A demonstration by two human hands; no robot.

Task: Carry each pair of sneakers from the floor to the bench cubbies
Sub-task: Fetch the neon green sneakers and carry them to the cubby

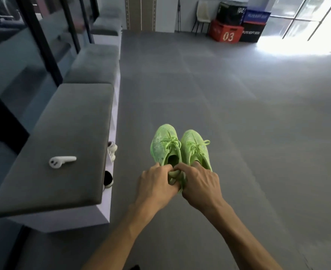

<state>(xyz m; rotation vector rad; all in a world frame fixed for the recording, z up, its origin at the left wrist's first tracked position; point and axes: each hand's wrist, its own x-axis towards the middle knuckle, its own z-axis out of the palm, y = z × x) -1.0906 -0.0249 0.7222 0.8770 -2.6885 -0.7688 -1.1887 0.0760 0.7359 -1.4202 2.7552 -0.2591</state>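
I hold a pair of bright green sneakers side by side above the grey floor, toes pointing away from me. My left hand [156, 187] grips the heel of the left green sneaker [164, 146]. My right hand [199, 184] grips the heel of the right green sneaker [194, 148]. The grey cushioned bench [63, 145] runs along the left, and its white cubbies [113, 121] face the floor. A white sneaker [112, 150] and a black-and-white sneaker [108, 179] poke out of two near cubbies.
A white handheld device [61, 161] lies on the bench cushion. More bench sections [97, 64] continue toward the back. Red [226, 33], black and blue plyo boxes and a chair [202, 14] stand at the far wall. Glass partitions line the left side.
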